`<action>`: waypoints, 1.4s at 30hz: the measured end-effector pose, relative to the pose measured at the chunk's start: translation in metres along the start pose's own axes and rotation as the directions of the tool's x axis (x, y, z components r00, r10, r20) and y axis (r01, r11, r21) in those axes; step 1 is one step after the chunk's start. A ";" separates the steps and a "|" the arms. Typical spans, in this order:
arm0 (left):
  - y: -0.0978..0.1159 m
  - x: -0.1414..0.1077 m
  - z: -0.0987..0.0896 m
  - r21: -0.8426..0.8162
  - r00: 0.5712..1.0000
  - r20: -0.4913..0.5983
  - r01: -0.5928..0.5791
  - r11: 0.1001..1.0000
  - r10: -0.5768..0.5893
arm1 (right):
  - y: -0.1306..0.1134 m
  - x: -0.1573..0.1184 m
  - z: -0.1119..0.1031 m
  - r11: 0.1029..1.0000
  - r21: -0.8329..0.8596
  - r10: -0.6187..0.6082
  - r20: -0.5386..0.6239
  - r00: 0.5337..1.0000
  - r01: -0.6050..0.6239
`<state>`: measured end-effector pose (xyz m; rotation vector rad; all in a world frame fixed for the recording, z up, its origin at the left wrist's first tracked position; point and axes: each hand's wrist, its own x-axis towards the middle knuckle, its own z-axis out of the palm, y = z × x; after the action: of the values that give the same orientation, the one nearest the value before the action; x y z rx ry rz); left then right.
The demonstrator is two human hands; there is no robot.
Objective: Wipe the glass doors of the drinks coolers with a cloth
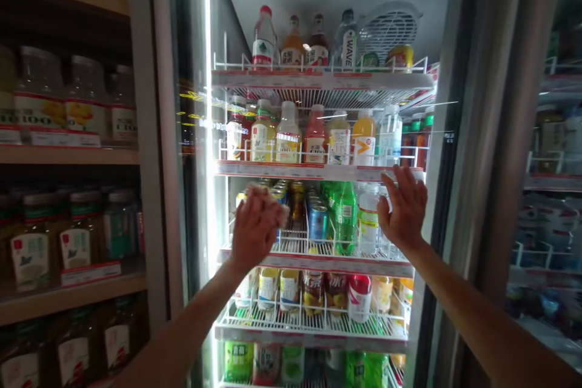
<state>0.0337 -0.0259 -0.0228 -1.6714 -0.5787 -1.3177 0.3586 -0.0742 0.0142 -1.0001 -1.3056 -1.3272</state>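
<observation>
A lit drinks fridge fills the middle of the view, and light reflections lie across its glass door. My left hand is raised in front of the can shelf, its fingers closed on a crumpled pale cloth. The cloth appears to be against the glass, though its exact contact is blurred. To the right, my right hand is open with fingers apart, at or close to the glass. Behind it are a clear labelled bottle and a green bottle. A blue can shows between my hands.
Wire shelves with bottles and cans line the fridge, including a shelf edge behind the glass. At left, a wooden shelf holds several bottles. A metal door frame stands at right, beside another stocked fridge section.
</observation>
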 end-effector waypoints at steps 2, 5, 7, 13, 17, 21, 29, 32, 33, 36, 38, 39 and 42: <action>0.014 -0.009 0.000 -0.055 0.979 0.100 -0.171 0.984 0.176 | 0.001 0.000 0.000 1.000 -0.001 -0.006 -0.004 1.000 0.006; -0.002 -0.012 -0.004 0.016 0.998 0.057 -0.008 1.000 0.007 | 0.002 -0.001 0.001 1.000 0.005 -0.022 -0.020 1.000 0.022; -0.025 -0.009 -0.006 0.069 0.971 -0.068 0.233 0.970 -0.229 | 0.002 -0.001 0.001 1.000 0.009 -0.022 -0.019 1.000 0.022; -0.006 -0.015 -0.002 0.022 0.964 -0.072 0.256 0.966 -0.254 | 0.000 -0.002 0.001 1.000 0.004 0.005 -0.003 1.000 -0.005; 0.026 -0.021 0.002 -0.105 0.988 0.111 -0.099 0.990 0.111 | 0.001 -0.003 0.002 1.000 0.009 -0.002 -0.011 1.000 0.002; 0.019 0.001 0.007 -0.120 0.994 -0.037 0.102 0.988 -0.107 | 0.002 -0.003 0.002 1.000 0.009 0.001 -0.012 1.000 -0.001; 0.058 0.069 0.038 -0.401 0.999 -0.035 -0.030 0.915 0.018 | -0.075 0.004 -0.006 0.853 0.499 -0.202 0.046 0.978 0.153; 0.043 0.064 0.028 -0.405 0.995 0.026 -0.075 0.911 0.094 | -0.110 0.008 0.003 0.840 0.528 -0.206 0.100 0.973 0.123; 0.033 0.058 0.022 -0.385 0.991 0.058 -0.086 0.919 0.117 | -0.120 0.009 0.008 0.867 0.487 -0.188 0.130 0.974 0.102; -0.001 0.043 0.009 -0.241 0.997 0.068 -0.030 0.970 0.048 | -0.145 0.013 0.020 0.946 0.317 -0.132 0.180 0.975 0.069; -0.015 0.036 0.007 -0.124 0.999 0.009 0.048 0.991 -0.047 | -0.151 0.020 0.026 0.968 0.234 -0.135 0.174 0.975 0.092; -0.018 0.035 0.008 -0.070 0.997 -0.016 0.074 0.995 -0.076 | -0.147 0.026 0.028 0.972 0.204 -0.152 0.164 0.975 0.117; -0.016 0.035 0.013 0.050 0.996 -0.037 0.084 0.995 -0.082 | -0.097 0.054 0.024 0.984 0.106 -0.154 0.112 0.982 0.142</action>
<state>0.0389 -0.0126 0.0157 -1.5944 -0.6616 -1.3777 0.2517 -0.0620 0.0517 -0.9415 -1.5462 -1.3170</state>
